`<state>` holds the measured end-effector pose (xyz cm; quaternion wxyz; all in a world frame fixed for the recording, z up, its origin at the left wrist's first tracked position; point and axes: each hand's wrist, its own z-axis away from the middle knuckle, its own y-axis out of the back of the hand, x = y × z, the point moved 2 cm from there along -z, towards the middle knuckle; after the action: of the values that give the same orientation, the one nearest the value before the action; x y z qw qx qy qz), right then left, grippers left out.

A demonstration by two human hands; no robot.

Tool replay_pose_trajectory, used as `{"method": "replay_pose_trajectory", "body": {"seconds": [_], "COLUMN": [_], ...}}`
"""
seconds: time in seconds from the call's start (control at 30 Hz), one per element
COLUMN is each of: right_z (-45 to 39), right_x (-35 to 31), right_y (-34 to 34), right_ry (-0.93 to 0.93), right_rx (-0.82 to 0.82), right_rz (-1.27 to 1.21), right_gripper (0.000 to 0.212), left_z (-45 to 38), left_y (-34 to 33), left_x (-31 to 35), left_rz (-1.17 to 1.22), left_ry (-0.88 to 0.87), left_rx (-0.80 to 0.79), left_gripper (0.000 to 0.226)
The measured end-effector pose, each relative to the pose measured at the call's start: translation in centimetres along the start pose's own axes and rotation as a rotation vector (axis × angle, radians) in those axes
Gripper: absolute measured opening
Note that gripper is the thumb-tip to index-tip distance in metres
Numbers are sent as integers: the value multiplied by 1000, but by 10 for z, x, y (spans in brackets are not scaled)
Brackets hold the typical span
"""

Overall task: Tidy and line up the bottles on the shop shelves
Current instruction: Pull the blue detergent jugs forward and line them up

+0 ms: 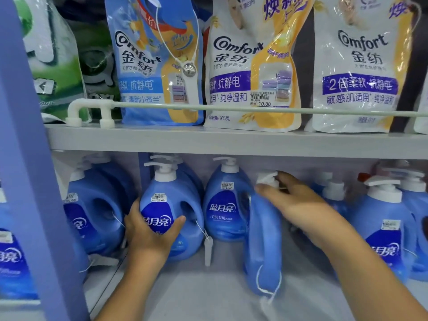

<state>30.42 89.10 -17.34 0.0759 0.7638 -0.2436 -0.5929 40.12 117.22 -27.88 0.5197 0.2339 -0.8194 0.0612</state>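
Blue detergent pump bottles with white tops stand on the lower shelf (208, 295). My left hand (150, 230) wraps the front of one labelled bottle (171, 200) left of centre. My right hand (298, 205) grips the neck, below the white pump, of another blue bottle (261, 246), which is turned sideways and tilted, its narrow edge facing me. A third bottle (225, 205) stands upright between them, further back. More bottles stand at the left (97, 214) and right (384, 230).
The upper shelf (231, 140) holds Comfort refill pouches (159, 61) behind a white rail (208, 106). A blue upright post (27, 181) borders the left. A white security tag (208, 251) hangs from the left-held bottle.
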Motion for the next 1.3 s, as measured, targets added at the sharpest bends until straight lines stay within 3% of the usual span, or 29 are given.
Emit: {"method": "replay_pose_trajectory", "body": {"seconds": [0.07,0.13,0.2,0.27,0.33,0.43,0.53,0.77,1.0,1.07,1.13,1.2,1.3], "right_z": [0,-3,-9,-14,-17,-21,-19,-22,-11,0,20,47,88], "right_x": [4,2,3,5,11,34,53,64,67,65,66,66,61], "right_y": [-14,-23,-23,-18,-16,-24,-43,-60,-68,-63,-48,-24,30], "right_ry": [-43,86,195,208,193,178,221,303,171,144,209,250,358], "right_rx": [104,190,100,-118,-195,-22,106,170,194,194,271,342,474], "right_rz": [286,356,273,205,134,71,197,237,65,135,228,205,112], "right_gripper": [69,62,59,65,62,59,93,110,104,100,84,68,38], "left_z": [0,0,1,2,2,3,7,6,11,25,49,78,120], "left_y": [1,1,2,2,3,4,4,6,8,10,5,-12,-62], "left_x": [-1,-2,-4,-4,-4,-7,-10,-10,-3,12,36,61,90], "left_rz": [16,23,15,16,14,27,-7,0,-38,-98,-28,109,330], "left_ry": [-15,-19,-22,-25,-31,-31,-9,25,59,-101,-389,-538,-401], "left_rx": [-8,-19,-27,-31,-36,-41,-43,-70,-71,6,69,-25,-353], "left_gripper": [101,100,101,102,103,103,112,116,120,114,95,73,52]}}
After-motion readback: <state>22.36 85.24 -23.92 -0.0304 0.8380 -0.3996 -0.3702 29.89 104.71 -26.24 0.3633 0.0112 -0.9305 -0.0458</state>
